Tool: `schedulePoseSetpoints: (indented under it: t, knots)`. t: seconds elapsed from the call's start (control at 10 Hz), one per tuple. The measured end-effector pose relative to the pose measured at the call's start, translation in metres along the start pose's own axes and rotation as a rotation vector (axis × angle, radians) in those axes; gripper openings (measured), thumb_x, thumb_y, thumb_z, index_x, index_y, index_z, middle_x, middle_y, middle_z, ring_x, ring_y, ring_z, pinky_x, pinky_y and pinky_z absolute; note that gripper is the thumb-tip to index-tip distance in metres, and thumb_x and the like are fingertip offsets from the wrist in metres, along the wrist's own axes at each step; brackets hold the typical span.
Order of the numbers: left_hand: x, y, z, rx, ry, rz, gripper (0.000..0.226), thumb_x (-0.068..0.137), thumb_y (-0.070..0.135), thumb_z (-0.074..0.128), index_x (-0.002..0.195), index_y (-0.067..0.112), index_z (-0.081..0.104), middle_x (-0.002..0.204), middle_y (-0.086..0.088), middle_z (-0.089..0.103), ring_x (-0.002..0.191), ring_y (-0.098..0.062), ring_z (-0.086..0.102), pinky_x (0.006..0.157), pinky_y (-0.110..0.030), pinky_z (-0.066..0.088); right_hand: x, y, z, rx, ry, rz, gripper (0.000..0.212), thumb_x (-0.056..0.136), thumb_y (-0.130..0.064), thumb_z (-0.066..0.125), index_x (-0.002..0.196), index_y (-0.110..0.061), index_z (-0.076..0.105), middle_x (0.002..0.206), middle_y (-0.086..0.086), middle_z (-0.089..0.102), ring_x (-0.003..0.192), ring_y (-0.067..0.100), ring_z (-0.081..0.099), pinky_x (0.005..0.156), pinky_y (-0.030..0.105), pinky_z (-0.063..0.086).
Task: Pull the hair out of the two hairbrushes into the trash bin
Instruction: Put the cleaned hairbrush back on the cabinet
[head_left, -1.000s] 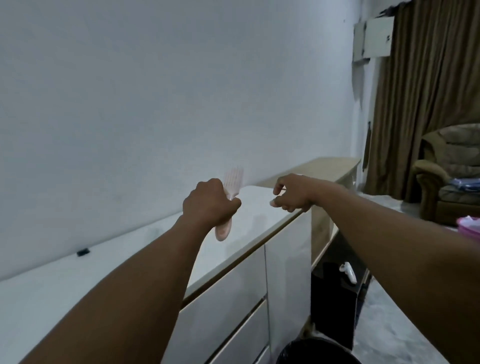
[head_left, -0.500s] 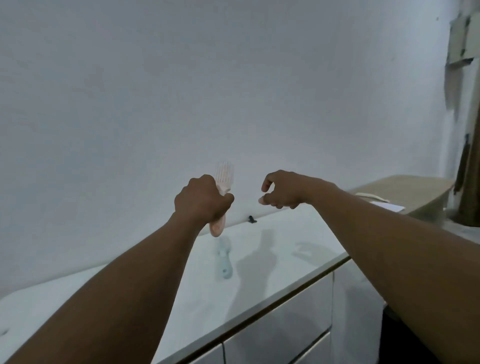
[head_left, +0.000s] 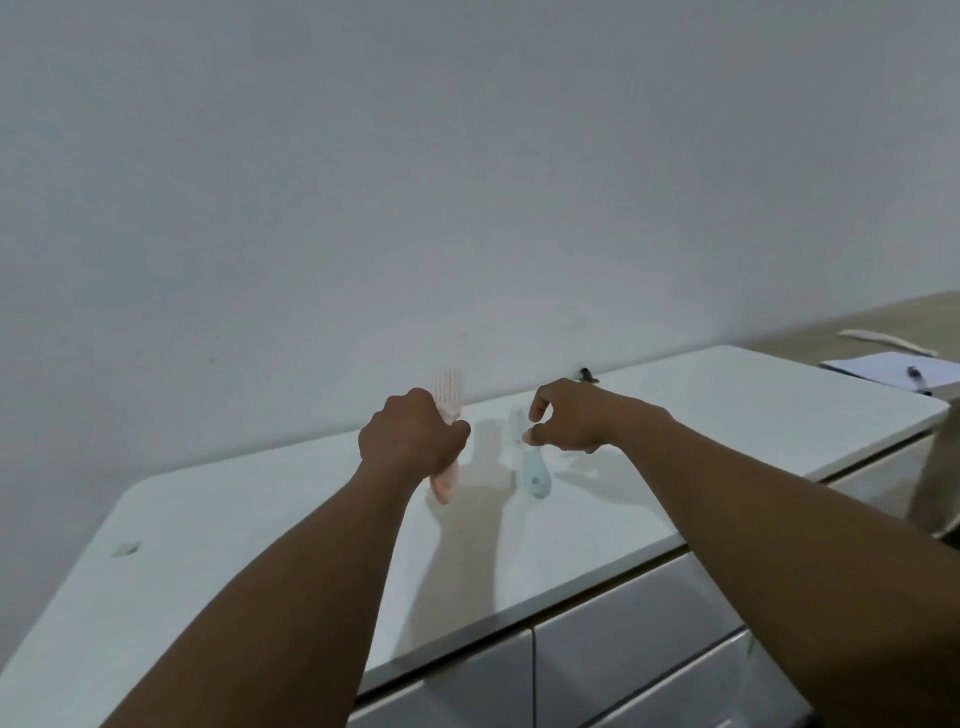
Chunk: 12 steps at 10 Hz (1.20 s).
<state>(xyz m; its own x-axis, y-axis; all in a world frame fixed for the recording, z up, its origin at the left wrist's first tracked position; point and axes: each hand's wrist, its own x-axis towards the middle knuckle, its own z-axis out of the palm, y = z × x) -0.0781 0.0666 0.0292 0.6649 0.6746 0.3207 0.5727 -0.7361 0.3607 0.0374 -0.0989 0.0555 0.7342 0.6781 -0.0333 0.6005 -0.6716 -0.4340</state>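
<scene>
The worktop (head_left: 675, 415) looks smooth and glossy white, with shadows showing on it. The pink hairbrush (head_left: 445, 480) and the pale blue hairbrush (head_left: 535, 475) look like smooth plastic. The wall (head_left: 467, 182) is matt. The drawer fronts (head_left: 649, 634) are glossy grey.

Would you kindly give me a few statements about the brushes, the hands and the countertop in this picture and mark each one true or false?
1. The left hand holds the pink hairbrush by its handle. True.
2. The blue hairbrush is held in the right hand. False: it lies on the white countertop, with the hand above its upper end, holding nothing that can be seen.
3. The pink hairbrush's bristle end points upward. True.
4. The trash bin stands on the countertop between the brushes. False: no bin is in view.
5. A sheet of paper lies far to the right. True.
</scene>
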Motion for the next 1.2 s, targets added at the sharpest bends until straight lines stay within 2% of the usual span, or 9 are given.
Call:
schedulePoseSetpoints:
  t: [0.2, 0.3, 0.4, 0.5, 0.6, 0.7, 0.8, 1.0, 1.2]
  knots:
    - [0.001, -0.020, 0.044, 0.008, -0.068, -0.040, 0.035, 0.078, 0.044, 0.057, 0.102, 0.018, 0.057, 0.092, 0.001, 0.057, 0.089, -0.028, 0.062, 0.069, -0.031, 0.041, 0.022, 0.017, 0.038, -0.005, 0.021, 0.062, 0.042, 0.091, -0.039, 0.065, 0.123, -0.012, 0.057, 0.119, 0.007, 0.057, 0.083, 0.022, 0.059, 0.075, 0.041, 0.062]
    - [0.003, -0.025, 0.057, 0.030, -0.095, -0.056, 0.036, 0.082, 0.046, 0.056, 0.105, 0.018, 0.058, 0.095, -0.002, 0.055, 0.093, -0.028, 0.061, 0.072, -0.031, 0.039, 0.032, 0.016, 0.051, 0.064, 0.068, 0.094, 0.043, 0.089, -0.043, 0.066, 0.118, -0.014, 0.055, 0.106, 0.006, 0.059, 0.078, 0.024, 0.067, 0.070, 0.040, 0.063]
    - [0.007, -0.027, 0.065, 0.055, -0.113, -0.058, 0.036, 0.082, 0.049, 0.057, 0.102, 0.019, 0.057, 0.106, -0.004, 0.062, 0.100, -0.029, 0.063, 0.073, -0.031, 0.039, 0.043, 0.013, 0.061, 0.055, 0.096, 0.116, 0.042, 0.084, -0.044, 0.069, 0.111, -0.016, 0.054, 0.103, 0.007, 0.062, 0.086, 0.031, 0.071, 0.079, 0.043, 0.062]
    - [0.011, -0.028, 0.068, 0.061, -0.128, -0.069, 0.030, 0.082, 0.047, 0.057, 0.095, 0.020, 0.052, 0.103, -0.003, 0.061, 0.098, -0.029, 0.063, 0.072, -0.031, 0.040, 0.052, 0.010, 0.068, 0.027, 0.130, 0.126, 0.023, 0.080, -0.030, 0.067, 0.083, -0.017, 0.049, 0.083, 0.002, 0.056, 0.068, 0.025, 0.061, 0.065, 0.031, 0.054]
    - [0.013, -0.029, 0.066, 0.059, -0.124, -0.094, 0.027, 0.082, 0.043, 0.058, 0.094, 0.019, 0.051, 0.095, -0.001, 0.056, 0.095, -0.029, 0.062, 0.072, -0.031, 0.040, 0.054, 0.005, 0.071, 0.031, 0.147, 0.124, 0.020, 0.082, -0.023, 0.065, 0.095, -0.009, 0.060, 0.094, 0.006, 0.061, 0.081, 0.026, 0.059, 0.065, 0.028, 0.046]
    - [0.012, -0.034, 0.062, 0.066, -0.105, -0.137, 0.022, 0.082, 0.037, 0.059, 0.090, 0.019, 0.051, 0.077, 0.003, 0.046, 0.081, -0.027, 0.054, 0.069, -0.030, 0.038, 0.054, -0.002, 0.077, 0.066, 0.146, 0.060, 0.037, 0.080, -0.027, 0.068, 0.111, -0.007, 0.064, 0.109, 0.009, 0.067, 0.096, 0.028, 0.066, 0.081, 0.034, 0.054]
    - [0.014, -0.045, 0.056, 0.071, -0.090, -0.162, 0.022, 0.081, 0.037, 0.059, 0.091, 0.019, 0.051, 0.081, 0.002, 0.049, 0.084, -0.027, 0.057, 0.070, -0.031, 0.038, 0.054, -0.013, 0.085, 0.075, 0.106, -0.008, 0.040, 0.076, -0.030, 0.069, 0.112, -0.014, 0.064, 0.113, 0.006, 0.066, 0.099, 0.025, 0.065, 0.078, 0.031, 0.051]
    - [0.015, -0.057, 0.051, 0.058, -0.110, -0.198, 0.029, 0.081, 0.041, 0.059, 0.097, 0.018, 0.051, 0.094, -0.002, 0.053, 0.100, -0.030, 0.063, 0.073, -0.032, 0.041, 0.053, -0.030, 0.091, -0.004, 0.072, -0.065, 0.033, 0.079, -0.029, 0.066, 0.108, -0.012, 0.062, 0.110, 0.007, 0.068, 0.096, 0.026, 0.067, 0.082, 0.036, 0.056]
    - [0.019, -0.054, 0.045, 0.085, -0.138, -0.205, 0.044, 0.080, 0.051, 0.056, 0.106, 0.016, 0.058, 0.105, -0.004, 0.064, 0.098, -0.029, 0.065, 0.073, -0.033, 0.045, 0.043, -0.029, 0.074, -0.016, -0.009, -0.086, 0.051, 0.088, -0.046, 0.067, 0.125, -0.013, 0.054, 0.113, 0.006, 0.064, 0.083, 0.028, 0.066, 0.080, 0.037, 0.057]
